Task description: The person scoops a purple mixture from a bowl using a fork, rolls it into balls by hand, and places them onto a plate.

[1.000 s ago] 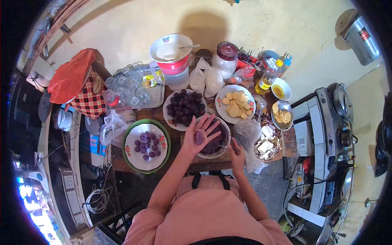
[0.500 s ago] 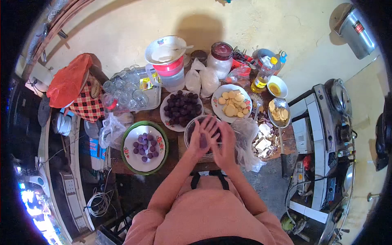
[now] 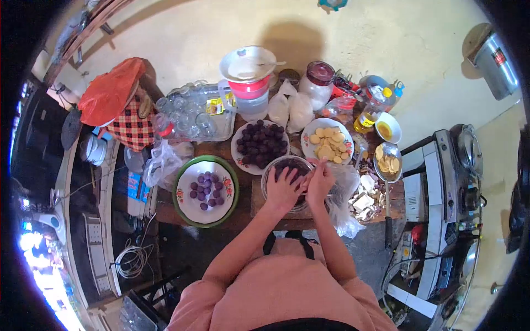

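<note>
In the head view, a clear bowl [image 3: 265, 182] holding a dark purple mass [image 3: 291, 164] stands at the table's near edge. My left hand [image 3: 284, 190] reaches into it, fingers spread over the purple mass. Beside the bowl's right rim, my right hand [image 3: 321, 183] is closed, with fingers curled together; what they hold, if anything, is hidden. To the left, a green-rimmed floral basin [image 3: 234, 190] carries several small purple balls [image 3: 205, 188]. Behind the bowl, a white plate [image 3: 237, 160] is heaped with darker purple balls [image 3: 261, 143].
A plate [image 3: 313, 155] of pale yellow discs and a ladle [image 3: 388, 165] of yellowish slices are at right. Crumpled plastic [image 3: 345, 190] lies right of the bowl. A tray [image 3: 221, 129] of glass jars, a pitcher [image 3: 254, 105] and an oil bottle [image 3: 370, 115] stand farther back.
My hands, earlier raised together above the bowl with a purple lump at the palm, have separated. The left has lowered into the bowl; the right has closed at its rim. The view has shifted slightly.
</note>
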The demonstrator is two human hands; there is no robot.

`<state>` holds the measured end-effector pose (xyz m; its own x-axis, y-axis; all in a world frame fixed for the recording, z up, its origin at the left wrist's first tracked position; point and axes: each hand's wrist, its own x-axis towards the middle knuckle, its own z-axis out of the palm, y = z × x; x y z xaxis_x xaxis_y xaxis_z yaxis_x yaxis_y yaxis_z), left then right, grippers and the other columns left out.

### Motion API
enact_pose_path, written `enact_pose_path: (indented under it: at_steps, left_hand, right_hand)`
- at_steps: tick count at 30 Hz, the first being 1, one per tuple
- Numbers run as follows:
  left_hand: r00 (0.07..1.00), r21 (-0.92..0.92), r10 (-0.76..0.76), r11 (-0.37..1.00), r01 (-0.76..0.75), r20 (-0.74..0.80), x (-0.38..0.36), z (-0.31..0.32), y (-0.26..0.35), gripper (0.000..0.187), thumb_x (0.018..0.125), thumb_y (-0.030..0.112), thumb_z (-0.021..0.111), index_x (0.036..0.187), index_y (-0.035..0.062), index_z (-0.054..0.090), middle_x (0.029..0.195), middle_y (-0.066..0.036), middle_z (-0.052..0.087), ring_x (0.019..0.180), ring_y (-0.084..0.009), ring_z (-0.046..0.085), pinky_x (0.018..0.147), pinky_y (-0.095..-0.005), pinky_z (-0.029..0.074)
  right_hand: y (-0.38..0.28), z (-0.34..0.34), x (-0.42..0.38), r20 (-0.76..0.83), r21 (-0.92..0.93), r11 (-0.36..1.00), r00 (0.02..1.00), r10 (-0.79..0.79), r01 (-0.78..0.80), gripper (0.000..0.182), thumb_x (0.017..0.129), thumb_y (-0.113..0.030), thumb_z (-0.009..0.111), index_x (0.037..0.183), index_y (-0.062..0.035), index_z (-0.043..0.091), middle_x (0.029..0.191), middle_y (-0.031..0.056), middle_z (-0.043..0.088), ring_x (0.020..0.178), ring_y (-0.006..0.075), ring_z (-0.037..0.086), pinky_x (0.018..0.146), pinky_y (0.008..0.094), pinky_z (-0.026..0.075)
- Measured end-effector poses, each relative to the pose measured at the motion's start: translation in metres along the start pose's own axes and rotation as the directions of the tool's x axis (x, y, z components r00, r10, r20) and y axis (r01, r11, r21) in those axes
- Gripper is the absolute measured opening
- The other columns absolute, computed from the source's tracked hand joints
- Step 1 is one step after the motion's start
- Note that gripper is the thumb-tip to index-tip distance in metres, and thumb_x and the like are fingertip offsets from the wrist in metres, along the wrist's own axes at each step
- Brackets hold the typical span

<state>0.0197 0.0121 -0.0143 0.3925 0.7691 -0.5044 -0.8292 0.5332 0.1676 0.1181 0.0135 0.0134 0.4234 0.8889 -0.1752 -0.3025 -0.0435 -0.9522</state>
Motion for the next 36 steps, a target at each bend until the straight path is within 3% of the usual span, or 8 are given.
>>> enact_pose_path:
  at_steps: [4,9,14,17,23,25,26,36]
  left_hand:
    - [0.977,0.058,-0.044,0.998,0.033,0.207,0.000,0.004,0.000,0.067,0.088,0.057,0.030,0.136,0.0105,0.027,0.135,-0.007,0.035,0.125,-0.0237,0.033,0.104,-0.0455,0.023]
    - [0.927,-0.011,0.245,0.968,-0.253,0.282,-0.011,0.026,-0.020,0.059,0.090,0.054,0.032,0.128,0.0093,0.039,0.125,-0.006,0.044,0.116,-0.0233,0.042,0.098,-0.0455,0.033]
    - [0.947,0.154,0.215,0.954,-0.256,0.238,0.008,0.010,-0.015,0.047,0.092,0.046,0.038,0.119,0.0091,0.048,0.101,-0.006,0.057,0.088,-0.0137,0.056,0.076,-0.0338,0.048]
    - [0.697,-0.021,0.001,1.000,0.020,0.717,0.049,-0.037,0.001,0.044,0.091,0.044,0.044,0.116,0.0081,0.050,0.084,-0.005,0.060,0.067,-0.0092,0.057,0.061,-0.0259,0.049]
    - [0.862,0.462,0.470,0.732,-0.500,0.189,0.007,0.019,0.007,0.046,0.093,0.036,0.040,0.124,0.0023,0.044,0.124,-0.020,0.048,0.108,-0.0326,0.053,0.091,-0.0441,0.042]
    - [0.670,0.812,0.460,-0.363,-0.457,0.583,0.002,0.026,0.000,0.053,0.090,0.035,0.044,0.131,0.0028,0.035,0.134,-0.019,0.035,0.121,-0.0362,0.036,0.096,-0.0558,0.028]
    - [0.643,0.514,0.275,-0.831,-0.215,0.714,-0.002,0.028,-0.002,0.058,0.088,0.035,0.046,0.134,0.0030,0.030,0.139,-0.018,0.029,0.128,-0.0380,0.027,0.099,-0.0616,0.021]
    - [0.455,0.522,0.328,-0.748,-0.410,0.828,-0.044,0.037,-0.002,0.063,0.090,0.049,0.025,0.138,0.0070,0.026,0.145,-0.014,0.019,0.134,-0.0370,0.009,0.104,-0.0561,0.006]
  right_hand:
    - [0.002,0.012,-0.010,0.329,-0.410,0.500,0.635,-0.699,0.763,0.032,0.093,-0.021,0.039,0.099,0.0002,0.063,0.074,0.0108,0.063,0.065,0.0248,0.061,0.059,0.0317,0.048]
    - [-0.023,0.016,-0.028,0.737,-0.536,0.233,0.585,-0.340,0.811,0.051,0.091,-0.027,0.038,0.136,-0.0054,0.029,0.141,0.0198,0.024,0.130,0.0320,0.025,0.103,0.0525,0.010]
    - [-0.044,0.018,-0.037,0.733,-0.421,0.244,0.486,-0.476,0.874,0.041,0.094,-0.023,0.034,0.130,-0.0049,0.040,0.134,0.0189,0.039,0.124,0.0321,0.038,0.103,0.0366,0.025]
    - [-0.053,-0.001,-0.032,0.674,-0.328,0.399,0.508,-0.537,0.856,0.052,0.092,-0.027,0.035,0.138,-0.0042,0.025,0.144,0.0163,0.021,0.135,0.0267,0.015,0.106,0.0509,0.003]
    - [-0.023,-0.007,-0.017,0.211,0.023,0.998,0.976,0.052,-0.058,0.056,0.092,-0.030,0.041,0.139,-0.0052,0.023,0.142,0.0122,0.027,0.128,0.0259,0.030,0.104,0.0425,0.023]
    - [-0.018,-0.003,-0.020,0.359,0.357,0.847,0.895,0.265,-0.394,0.054,0.091,-0.031,0.045,0.134,-0.0024,0.031,0.138,0.0141,0.032,0.123,0.0268,0.037,0.101,0.0406,0.029]
    - [-0.018,-0.001,-0.023,0.505,0.508,0.732,0.845,0.174,-0.454,0.052,0.091,-0.033,0.046,0.130,-0.0015,0.036,0.134,0.0153,0.037,0.119,0.0268,0.041,0.098,0.0401,0.034]
    - [0.082,-0.048,0.028,0.876,0.476,0.130,0.482,0.012,-0.870,0.057,0.090,-0.049,0.040,0.092,0.0048,0.058,0.074,0.0128,0.061,0.065,0.0222,0.060,0.065,0.0315,0.051]
